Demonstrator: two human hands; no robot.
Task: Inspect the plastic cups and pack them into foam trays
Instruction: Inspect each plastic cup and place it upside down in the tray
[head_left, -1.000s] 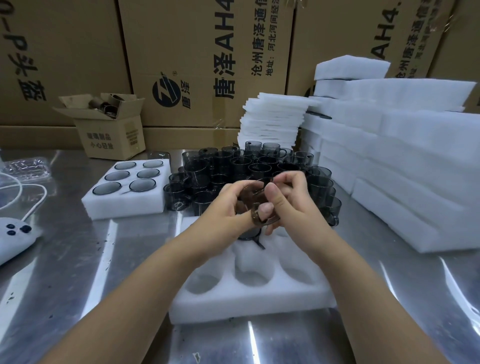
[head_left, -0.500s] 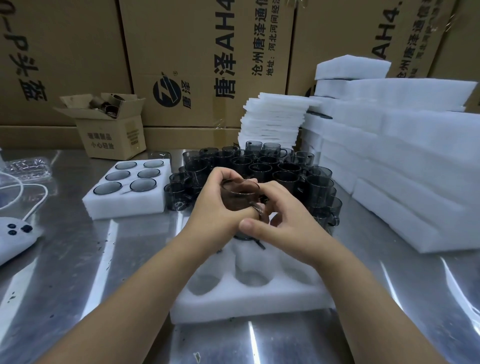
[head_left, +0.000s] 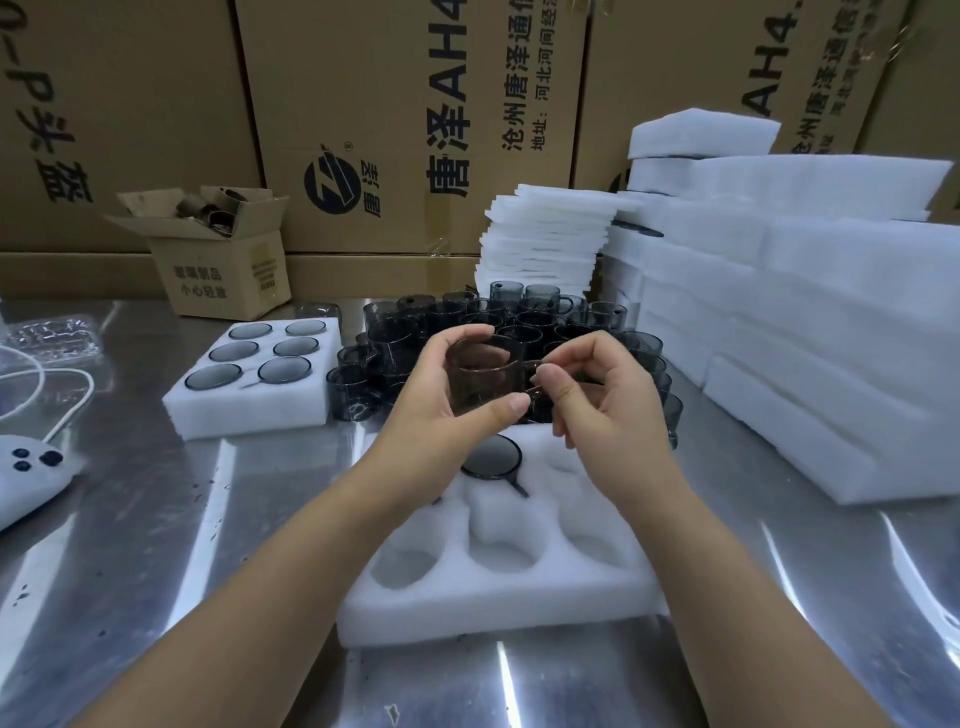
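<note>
Loose cups (head_left: 452, 312) crowd behind foam tray (head_left: 498, 608), foam stacks (head_left: 831, 338) right

Smoky cup (head_left: 480, 375) between left hand (head_left: 447, 410) and right hand (head_left: 608, 400).

two arms show, the left arm (head_left: 291, 587) and the right arm (head_left: 727, 571). both are bare all the way down to the edge of the view. the left hand (head_left: 441, 395) and the right hand (head_left: 608, 400) are bare too. the nails (head_left: 518, 402) look short and plain, but they are a bit blurry, so it is hard to be sure.
</note>
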